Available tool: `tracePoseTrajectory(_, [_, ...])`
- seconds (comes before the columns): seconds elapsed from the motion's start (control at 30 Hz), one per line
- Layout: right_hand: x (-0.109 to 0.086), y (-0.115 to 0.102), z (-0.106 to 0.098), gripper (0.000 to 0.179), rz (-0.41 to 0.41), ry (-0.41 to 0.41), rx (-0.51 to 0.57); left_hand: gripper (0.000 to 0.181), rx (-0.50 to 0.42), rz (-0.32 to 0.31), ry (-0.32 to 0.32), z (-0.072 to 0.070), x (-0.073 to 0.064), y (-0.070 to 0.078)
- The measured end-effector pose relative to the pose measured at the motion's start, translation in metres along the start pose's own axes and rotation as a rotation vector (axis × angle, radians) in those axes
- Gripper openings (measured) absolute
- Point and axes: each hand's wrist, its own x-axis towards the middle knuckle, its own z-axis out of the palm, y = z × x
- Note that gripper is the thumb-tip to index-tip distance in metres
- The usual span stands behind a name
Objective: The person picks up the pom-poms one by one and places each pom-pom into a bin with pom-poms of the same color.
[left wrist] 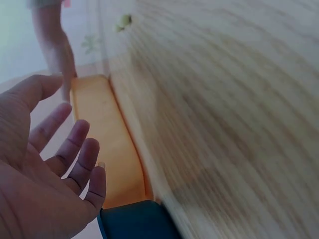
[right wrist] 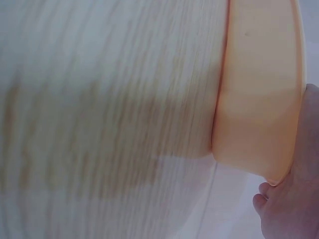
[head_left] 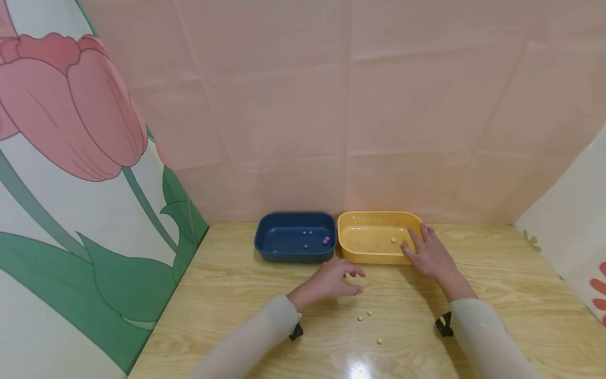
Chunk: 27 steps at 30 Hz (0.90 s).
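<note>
My left hand (head_left: 333,279) hovers over the table in front of where the two trays meet, its fingers loosely bent and nothing between them. My right hand (head_left: 431,255) is at the right end of the yellow tray (head_left: 379,258), fingers spread over its rim. In the right wrist view, some fingertips (right wrist: 260,201) show just outside the tray's end. One yellow bead (head_left: 393,240) lies inside that tray. Left of it stands a dark blue tray (head_left: 293,258) with several purple beads (head_left: 325,241). Three yellow beads, one nearest the front (head_left: 380,341), lie on the wood between my forearms.
The wood-patterned table (head_left: 213,316) ends at a pink backdrop (head_left: 284,105) right behind the trays. A wall with a tulip print (head_left: 94,116) rises along the left side, and a white wall (head_left: 577,210) bounds the right.
</note>
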Motion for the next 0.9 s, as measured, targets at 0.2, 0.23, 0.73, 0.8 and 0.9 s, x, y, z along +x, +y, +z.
tracePoseTrajectory(0.2, [0.0, 0.0, -0.001, 0.081, -0.005, 0.004, 0.003, 0.036, 0.038, 0.035, -0.019, 0.004, -0.007, 0.001])
tracePoseTrajectory(0.23, [0.0, 0.0, -0.001, 0.081, -0.007, 0.002, 0.005, 0.036, 0.048, 0.037, -0.023, 0.005, -0.007, 0.001])
tracePoseTrajectory(0.73, [0.002, 0.003, 0.002, 0.084, 0.003, -0.014, 0.01, 0.038, 0.083, 0.01, -0.136, 0.014, -0.018, 0.009])
tracePoseTrajectory(0.8, [0.002, 0.003, 0.002, 0.084, 0.004, -0.016, 0.012, 0.038, 0.087, 0.009, -0.146, 0.015, -0.019, 0.01])
tracePoseTrajectory(0.9, [0.002, 0.003, 0.002, 0.085, 0.005, -0.018, 0.015, 0.038, 0.101, 0.015, -0.166, 0.015, -0.021, 0.011])
